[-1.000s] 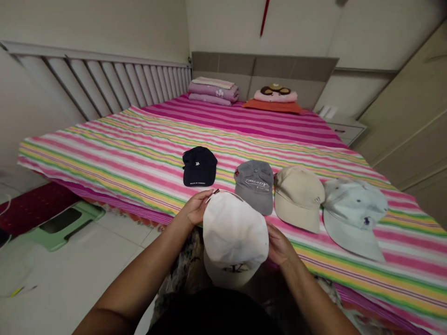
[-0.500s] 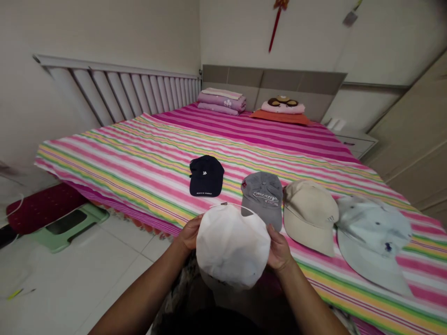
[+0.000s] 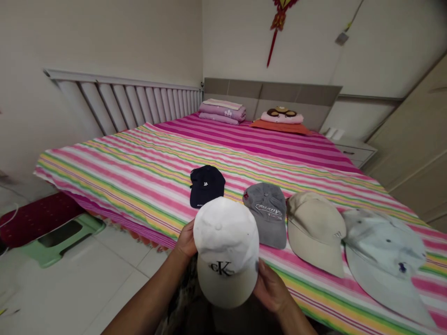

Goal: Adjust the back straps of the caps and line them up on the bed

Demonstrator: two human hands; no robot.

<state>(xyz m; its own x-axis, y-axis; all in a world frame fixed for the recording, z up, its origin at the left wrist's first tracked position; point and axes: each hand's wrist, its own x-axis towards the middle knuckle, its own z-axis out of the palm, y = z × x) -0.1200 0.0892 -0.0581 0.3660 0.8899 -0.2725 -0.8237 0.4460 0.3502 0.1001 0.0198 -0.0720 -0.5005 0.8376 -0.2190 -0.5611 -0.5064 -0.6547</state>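
A white baseball cap (image 3: 226,232) with a black "CK" on its front is held up between my two hands, its brim pointing down toward me. My left hand (image 3: 187,239) grips the cap's left edge. On the opposite edge, near the brim, my right hand (image 3: 269,286) is closed on it; some fingertips are hidden behind the cap. Just beyond lies a navy cap (image 3: 206,184), partly covered by the white one. To the right, a grey cap (image 3: 267,214), a beige cap (image 3: 314,232) and a pale blue cap (image 3: 384,246) rest in a row.
The caps lie on a bed with a striped sheet (image 3: 115,163). Folded purple bedding (image 3: 221,112) and a pink folded item (image 3: 282,118) sit near the headboard (image 3: 296,95). A green stool (image 3: 63,239) stands on the floor at left, beside a dark red item (image 3: 38,218).
The white cap has tipped so its front lettering and brim now show. My right hand has moved down along its edge toward the brim. The view has tilted slightly upward.
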